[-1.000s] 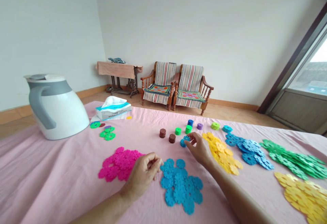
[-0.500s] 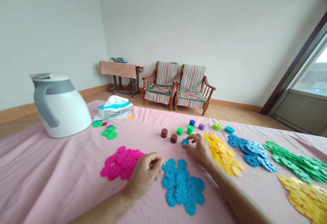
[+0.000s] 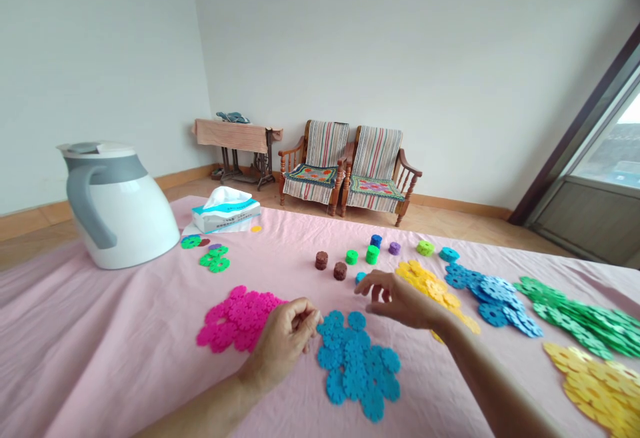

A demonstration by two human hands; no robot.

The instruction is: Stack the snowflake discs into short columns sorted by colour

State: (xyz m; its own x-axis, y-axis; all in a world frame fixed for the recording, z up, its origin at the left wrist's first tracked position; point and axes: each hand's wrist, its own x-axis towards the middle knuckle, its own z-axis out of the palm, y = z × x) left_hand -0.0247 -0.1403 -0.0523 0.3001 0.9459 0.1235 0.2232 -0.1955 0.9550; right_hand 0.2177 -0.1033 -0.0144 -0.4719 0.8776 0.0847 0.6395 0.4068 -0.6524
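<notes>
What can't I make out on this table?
All in the head view:
Left hand: its curled fingers hide whether it holds anything.
Small blue stack: partly hidden by the right hand.
Pink pile: its right side is behind the left hand.
Nearer yellow pile: cut off by the right edge.
Tissue box: its printing is too small and blurred to read.

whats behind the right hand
Parts of a small blue stack and a yellow disc pile show behind the right hand; the hand and wrist cover the rest, so neither can be seen whole.
</notes>
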